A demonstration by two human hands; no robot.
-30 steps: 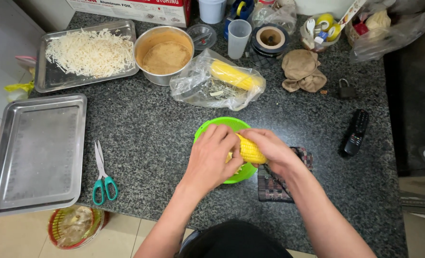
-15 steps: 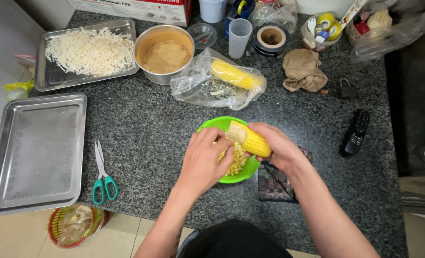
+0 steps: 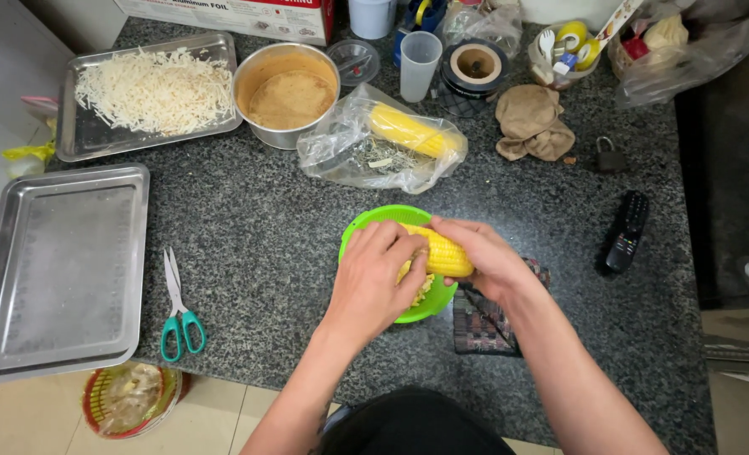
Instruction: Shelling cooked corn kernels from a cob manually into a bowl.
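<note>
Meanwhile, since half a second earlier the corn cob (image 3: 438, 251) had swung from tilted to lying almost level over the green bowl (image 3: 374, 223), loose kernels (image 3: 423, 288) beneath it. I noted the right hand (image 3: 481, 257) wrapped closed on the cob's end, the left hand (image 3: 378, 274) clasped over its side. Bare counter (image 3: 265, 227) lay leftward; scissors (image 3: 178, 307) and a tray (image 3: 58, 265) sat well apart, the counter edge near.
</note>
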